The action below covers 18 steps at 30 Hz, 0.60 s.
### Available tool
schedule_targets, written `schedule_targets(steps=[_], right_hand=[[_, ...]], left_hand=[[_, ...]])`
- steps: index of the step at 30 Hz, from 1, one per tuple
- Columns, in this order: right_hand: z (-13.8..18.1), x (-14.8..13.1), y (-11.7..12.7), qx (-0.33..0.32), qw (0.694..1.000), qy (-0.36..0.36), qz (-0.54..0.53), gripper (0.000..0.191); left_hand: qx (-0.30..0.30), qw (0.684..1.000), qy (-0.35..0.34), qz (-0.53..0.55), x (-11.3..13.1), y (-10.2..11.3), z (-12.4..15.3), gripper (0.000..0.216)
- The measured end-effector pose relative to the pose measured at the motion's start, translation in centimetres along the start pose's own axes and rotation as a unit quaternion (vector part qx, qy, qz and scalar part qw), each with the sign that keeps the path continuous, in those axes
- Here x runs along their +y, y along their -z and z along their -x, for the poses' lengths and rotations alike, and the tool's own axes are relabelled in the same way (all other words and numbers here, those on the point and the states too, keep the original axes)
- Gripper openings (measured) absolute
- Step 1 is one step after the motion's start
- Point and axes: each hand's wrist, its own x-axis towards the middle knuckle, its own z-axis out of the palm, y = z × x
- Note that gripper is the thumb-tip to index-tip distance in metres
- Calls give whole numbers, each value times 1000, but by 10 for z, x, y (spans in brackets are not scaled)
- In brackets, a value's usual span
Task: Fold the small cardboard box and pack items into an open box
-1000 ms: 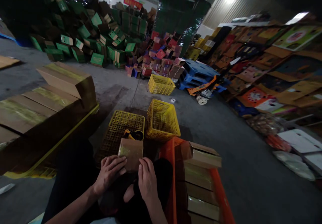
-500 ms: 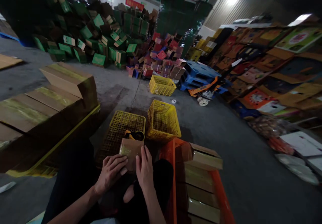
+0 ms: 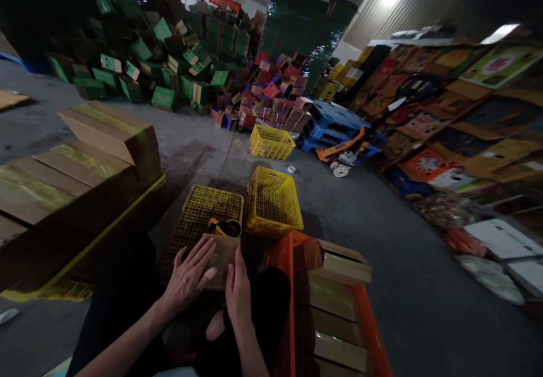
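Note:
A small brown cardboard box [image 3: 223, 257] sits between my hands, on the near part of an overturned yellow crate [image 3: 212, 202]. My left hand [image 3: 190, 272] lies over the box's left side, its fingers stretched out and slightly spread. Against the right side rests my right hand [image 3: 238, 291], with the thumb on the top face and the fingers along the edge, steadying it. Just beyond the box is a yellow-and-black tape dispenser [image 3: 224, 227], lying on the crate. The box's underside is hidden.
On my right an orange crate [image 3: 292, 292] holds several cardboard boxes [image 3: 339, 309]. Larger taped cartons [image 3: 97, 165] line a yellow crate to my left. Ahead stand two yellow crates [image 3: 275, 227], a pallet jack [image 3: 341, 154] and blue pallets [image 3: 335, 117]. Piled green boxes [image 3: 163, 97] lie behind.
My left hand has lifted and spread its fingers farther over the box top. My right hand stays at the right side, shifted slightly. The view has turned a little.

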Motion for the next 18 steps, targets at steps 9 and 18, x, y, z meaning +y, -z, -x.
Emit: schedule_targets(steps=[9, 18], right_hand=[[2, 6, -7, 1, 999, -39, -19, 54], [17, -7, 2, 9, 994, 24, 104, 59]], left_hand=[[-20, 999, 23, 40, 9, -3, 40, 66], [24, 998, 51, -12, 20, -12, 43, 71]])
